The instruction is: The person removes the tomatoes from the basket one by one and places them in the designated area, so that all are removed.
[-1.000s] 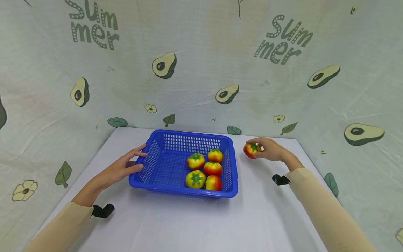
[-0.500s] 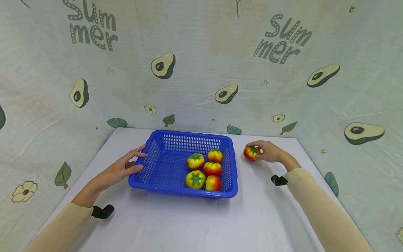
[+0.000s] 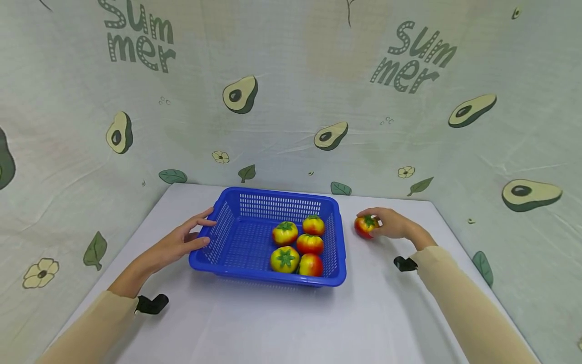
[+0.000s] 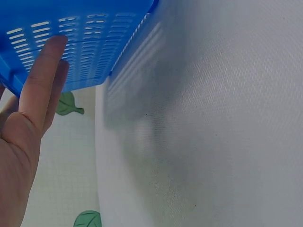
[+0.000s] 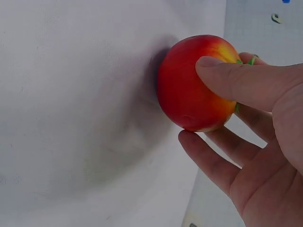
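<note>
In the head view, my right hand holds a red-and-yellow tomato with a green calyx, right of the blue basket. The right wrist view shows the thumb pressed on this tomato and fingers round its other side. It is at or just above the white table; contact is hard to tell. My left hand touches the basket's left side with fairly straight fingers. In the left wrist view, fingers lie against the slotted blue wall. Several similar tomatoes, one of them at the front, sit in the basket's right half.
The white table carries the basket near its back edge. Behind and at the sides hangs a pale cloth printed with avocados, leaves and lettering. A black strap piece sticks out at the left wrist, another at the right.
My right hand has lowered the tomato slightly towards the table and nearer to me. The left hand and the basket stay in place; the head view has shifted a little.
</note>
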Motion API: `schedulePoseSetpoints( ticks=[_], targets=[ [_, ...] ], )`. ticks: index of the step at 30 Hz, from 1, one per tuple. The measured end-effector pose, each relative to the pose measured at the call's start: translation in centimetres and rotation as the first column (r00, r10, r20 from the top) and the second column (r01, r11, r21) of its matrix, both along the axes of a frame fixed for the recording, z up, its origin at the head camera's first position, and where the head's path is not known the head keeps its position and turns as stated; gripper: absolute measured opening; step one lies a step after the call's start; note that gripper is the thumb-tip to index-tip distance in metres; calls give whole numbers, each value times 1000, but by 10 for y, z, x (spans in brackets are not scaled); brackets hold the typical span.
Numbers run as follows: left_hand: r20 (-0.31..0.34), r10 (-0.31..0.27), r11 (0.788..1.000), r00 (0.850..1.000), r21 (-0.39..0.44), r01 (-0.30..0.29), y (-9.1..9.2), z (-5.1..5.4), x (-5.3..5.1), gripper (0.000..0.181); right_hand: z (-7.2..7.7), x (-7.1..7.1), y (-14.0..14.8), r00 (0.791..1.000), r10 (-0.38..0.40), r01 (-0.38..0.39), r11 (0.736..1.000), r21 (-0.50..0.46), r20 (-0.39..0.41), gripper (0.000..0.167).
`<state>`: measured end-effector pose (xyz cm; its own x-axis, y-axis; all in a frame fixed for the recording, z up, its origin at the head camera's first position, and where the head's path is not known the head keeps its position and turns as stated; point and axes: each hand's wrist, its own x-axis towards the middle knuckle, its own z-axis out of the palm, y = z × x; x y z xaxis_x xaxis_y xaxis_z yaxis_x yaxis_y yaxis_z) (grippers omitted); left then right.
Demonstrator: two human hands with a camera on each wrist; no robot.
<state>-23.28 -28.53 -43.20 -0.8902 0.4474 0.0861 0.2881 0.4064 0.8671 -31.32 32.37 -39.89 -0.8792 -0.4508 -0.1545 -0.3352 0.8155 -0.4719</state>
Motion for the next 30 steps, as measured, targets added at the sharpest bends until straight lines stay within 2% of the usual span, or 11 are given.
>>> schedulePoseSetpoints(
  ticks=[18,24,30],
  targets=[
    [-10,2,1000,1000,-7,-2,1,4,3,46,-2,-2,2,1000,8,-8,1000,16,11,59],
    [-9,1,1000,1000,-5,-1,2,3,3,46,5,-4,0,1000,-10,10,1000,19,29,60],
    [-3,-4,1000,1000,2,4,2,3,3,47,20,-3,-7,999,-35,35,999,34,19,58]
  ],
)
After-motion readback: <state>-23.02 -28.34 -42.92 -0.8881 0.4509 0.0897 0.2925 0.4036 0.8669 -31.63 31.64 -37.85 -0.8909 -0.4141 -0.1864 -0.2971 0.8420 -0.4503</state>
